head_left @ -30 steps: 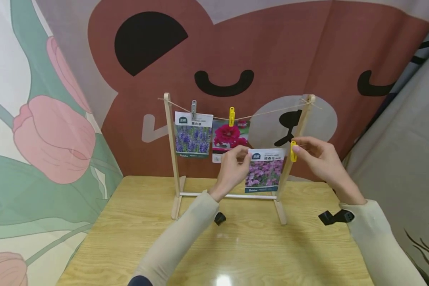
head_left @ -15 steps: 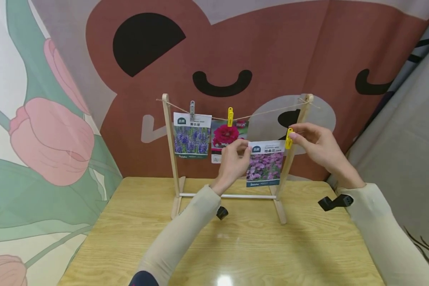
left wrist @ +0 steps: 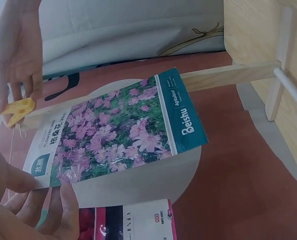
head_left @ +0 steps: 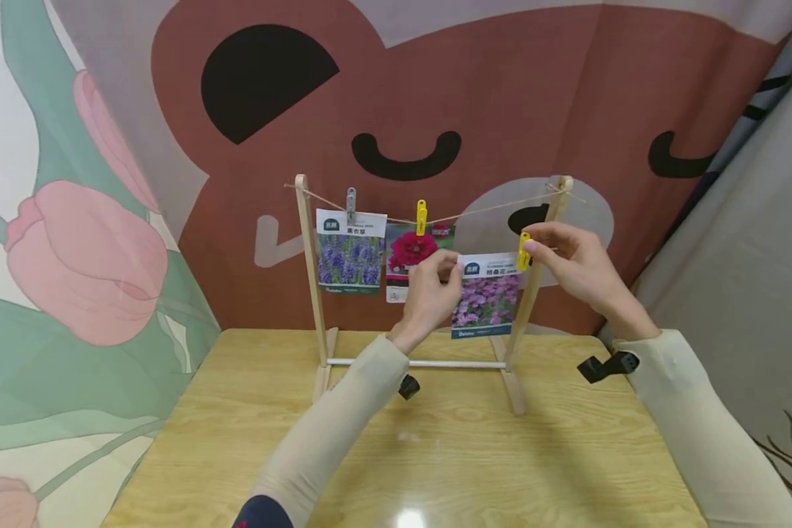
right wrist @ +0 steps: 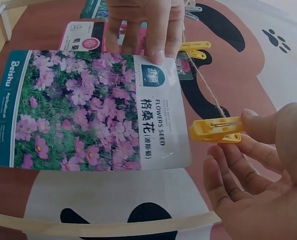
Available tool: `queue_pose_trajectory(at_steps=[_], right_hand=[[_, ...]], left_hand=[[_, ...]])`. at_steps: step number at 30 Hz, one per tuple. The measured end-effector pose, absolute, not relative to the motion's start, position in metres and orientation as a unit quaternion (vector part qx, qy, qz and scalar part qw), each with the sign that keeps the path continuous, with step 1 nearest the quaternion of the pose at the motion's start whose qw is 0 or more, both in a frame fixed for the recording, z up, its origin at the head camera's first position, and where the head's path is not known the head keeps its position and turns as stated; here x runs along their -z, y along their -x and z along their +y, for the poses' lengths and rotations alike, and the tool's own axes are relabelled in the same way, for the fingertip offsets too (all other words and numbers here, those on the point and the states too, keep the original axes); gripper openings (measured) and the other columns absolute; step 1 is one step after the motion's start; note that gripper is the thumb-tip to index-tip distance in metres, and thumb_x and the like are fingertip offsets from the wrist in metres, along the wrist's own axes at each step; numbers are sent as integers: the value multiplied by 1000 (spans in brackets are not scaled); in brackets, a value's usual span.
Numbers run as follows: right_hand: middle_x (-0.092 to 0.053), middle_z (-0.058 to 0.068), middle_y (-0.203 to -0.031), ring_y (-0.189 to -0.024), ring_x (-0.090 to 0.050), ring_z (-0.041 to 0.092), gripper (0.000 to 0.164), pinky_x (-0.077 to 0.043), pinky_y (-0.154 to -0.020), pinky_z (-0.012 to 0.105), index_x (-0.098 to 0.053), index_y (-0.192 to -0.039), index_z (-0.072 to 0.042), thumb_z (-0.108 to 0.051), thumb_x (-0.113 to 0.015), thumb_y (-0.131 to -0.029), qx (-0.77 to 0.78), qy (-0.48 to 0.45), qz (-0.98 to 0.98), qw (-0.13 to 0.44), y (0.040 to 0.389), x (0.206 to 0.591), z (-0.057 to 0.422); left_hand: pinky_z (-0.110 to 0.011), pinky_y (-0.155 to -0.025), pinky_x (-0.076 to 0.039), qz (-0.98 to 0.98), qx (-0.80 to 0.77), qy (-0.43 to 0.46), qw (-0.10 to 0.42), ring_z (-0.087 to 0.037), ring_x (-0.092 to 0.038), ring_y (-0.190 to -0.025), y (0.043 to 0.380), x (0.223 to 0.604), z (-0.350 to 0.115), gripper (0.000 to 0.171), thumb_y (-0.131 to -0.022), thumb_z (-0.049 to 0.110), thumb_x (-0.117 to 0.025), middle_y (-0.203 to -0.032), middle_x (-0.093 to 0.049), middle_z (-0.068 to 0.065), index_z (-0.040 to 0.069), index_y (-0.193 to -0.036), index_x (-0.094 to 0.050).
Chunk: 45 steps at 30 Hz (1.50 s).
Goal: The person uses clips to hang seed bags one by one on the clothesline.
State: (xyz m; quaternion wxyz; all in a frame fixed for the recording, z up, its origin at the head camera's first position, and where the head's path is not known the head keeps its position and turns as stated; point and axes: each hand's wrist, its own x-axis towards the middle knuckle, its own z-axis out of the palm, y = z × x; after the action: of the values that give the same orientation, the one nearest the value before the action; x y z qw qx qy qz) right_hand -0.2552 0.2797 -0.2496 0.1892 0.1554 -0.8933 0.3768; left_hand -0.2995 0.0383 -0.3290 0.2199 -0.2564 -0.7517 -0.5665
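Observation:
My left hand (head_left: 430, 297) pinches the upper left corner of a seed packet (head_left: 485, 302) with pink-purple flowers, held up in front of the string. My right hand (head_left: 576, 265) pinches a yellow clothespin (head_left: 524, 251) between thumb and fingers. In the right wrist view the clothespin's nose (right wrist: 201, 131) is right by the packet's top edge, near the corner away from my left hand. Behind my left hand, a red-flower packet (head_left: 411, 249) hangs from the string by another yellow clothespin (head_left: 422, 218). Left of it, a grey clothespin (head_left: 351, 205) holds a lavender packet (head_left: 350, 257).
A wooden frame (head_left: 310, 271) stands on the wood-grain table (head_left: 290, 455), with a string (head_left: 485, 210) tied between its two posts and a white bar (head_left: 445, 364) low down. A curtain (head_left: 501, 88) with a brown cartoon animal hangs close behind.
Both hands have risen, bringing the pink-purple seed packet up towards the string. The clothespin in my right hand has moved up and left, closer to the packet's upper right corner.

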Motion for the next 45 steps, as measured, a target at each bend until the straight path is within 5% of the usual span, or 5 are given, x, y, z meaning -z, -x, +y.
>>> queue_pose_trajectory(at_steps=[10, 23, 36, 45], right_hand=[[-73, 9, -122, -97, -67, 6, 35, -49, -85, 17, -70, -137, -12, -31, -63, -109, -372, -175, -885, 217, 261, 231, 278], [-74, -19, -101, -96, -66, 6, 27, -49, -81, 16, -77, -124, -7, -25, -71, -105, -408, -194, -845, 286, 273, 215, 262], [-75, -10, -115, -107, -66, 11, 29, -49, -89, 27, -81, -121, -17, -36, -77, -99, -498, -107, -820, 263, 290, 202, 259], [-76, -9, -103, -92, -66, 21, 29, -53, -81, 26, -82, -119, -11, -32, -78, -99, -521, -121, -797, 280, 294, 197, 254]], left_hand=[[-26, -77, -61, -750, 553, 257, 254, -17, -77, -84, 304, 317, 38, 16, -105, 10, -65, -103, -81, -10, 3, -116, -74], [-32, -79, -62, -752, 554, 242, 262, -22, -78, -89, 307, 303, 31, 17, -105, 12, -66, -107, -81, -12, 2, -117, -74], [-27, -66, -52, -757, 556, 234, 252, -14, -66, -65, 309, 295, 35, 19, -108, 18, -64, -111, -81, -10, 6, -120, -74], [-26, -59, -47, -752, 560, 240, 251, -14, -57, -57, 309, 292, 40, 19, -108, 17, -64, -110, -81, -9, 5, -119, -73]])
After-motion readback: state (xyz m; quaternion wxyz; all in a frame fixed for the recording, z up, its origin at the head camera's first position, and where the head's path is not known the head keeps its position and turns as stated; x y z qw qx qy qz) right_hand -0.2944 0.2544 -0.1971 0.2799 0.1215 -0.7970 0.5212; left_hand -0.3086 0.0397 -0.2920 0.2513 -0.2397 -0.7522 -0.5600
